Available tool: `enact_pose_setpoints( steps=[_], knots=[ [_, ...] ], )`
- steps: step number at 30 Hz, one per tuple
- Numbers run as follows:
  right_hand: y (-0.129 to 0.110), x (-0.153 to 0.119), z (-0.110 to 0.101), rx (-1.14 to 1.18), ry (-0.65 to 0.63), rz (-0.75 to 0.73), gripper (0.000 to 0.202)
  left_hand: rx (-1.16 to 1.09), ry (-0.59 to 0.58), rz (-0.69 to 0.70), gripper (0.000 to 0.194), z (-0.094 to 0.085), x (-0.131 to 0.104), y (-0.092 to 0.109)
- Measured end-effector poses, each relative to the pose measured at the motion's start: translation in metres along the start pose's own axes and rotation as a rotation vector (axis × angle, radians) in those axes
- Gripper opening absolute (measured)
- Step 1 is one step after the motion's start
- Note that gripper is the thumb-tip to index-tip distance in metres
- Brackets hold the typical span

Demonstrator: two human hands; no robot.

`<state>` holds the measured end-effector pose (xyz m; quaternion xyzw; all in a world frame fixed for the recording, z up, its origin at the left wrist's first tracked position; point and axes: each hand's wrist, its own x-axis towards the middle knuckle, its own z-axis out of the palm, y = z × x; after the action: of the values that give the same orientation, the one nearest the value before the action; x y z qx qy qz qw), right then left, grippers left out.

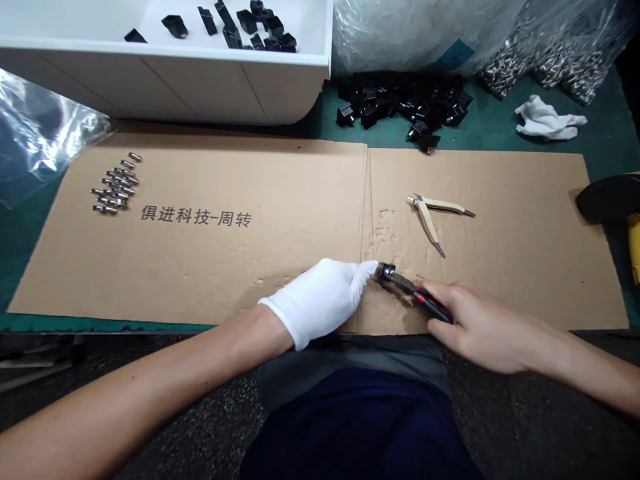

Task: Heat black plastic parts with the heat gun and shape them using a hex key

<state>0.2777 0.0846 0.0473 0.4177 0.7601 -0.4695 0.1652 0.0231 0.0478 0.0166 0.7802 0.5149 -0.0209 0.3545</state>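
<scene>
My left hand [325,297], in a white glove, is closed with its fingertips pinching a small black part [385,270] near the cardboard's front edge. Bare and wrapped round the dark red-and-black handles of a pair of pliers [405,283], my right hand [473,323] is on the right. The jaws of these pliers meet the black part. Behind them, cream-handled cutters [426,217] lie spread on the cardboard [300,180]. Several silvery metal cylinders [116,187] are grouped at the cardboard's left.
A white bin [165,80] with black pieces stands at the back left. Beside it are a pile of black parts [400,103], plastic bags of metal pieces [550,63] and a crumpled white glove [547,120]. A black-and-yellow object [607,199] sits at the right edge.
</scene>
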Motion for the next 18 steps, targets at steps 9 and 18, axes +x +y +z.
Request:
enact_pose_setpoints(
  steps=[9, 18],
  knots=[
    [0.008, 0.005, -0.006, 0.101, 0.031, -0.085, 0.018, -0.307, 0.19, -0.12, 0.05, -0.002, 0.003, 0.001],
    [0.011, 0.0, 0.009, 0.574, -0.086, -0.093, 0.014, -0.441, 0.4, -0.099, 0.045, 0.015, -0.005, 0.004]
  ],
)
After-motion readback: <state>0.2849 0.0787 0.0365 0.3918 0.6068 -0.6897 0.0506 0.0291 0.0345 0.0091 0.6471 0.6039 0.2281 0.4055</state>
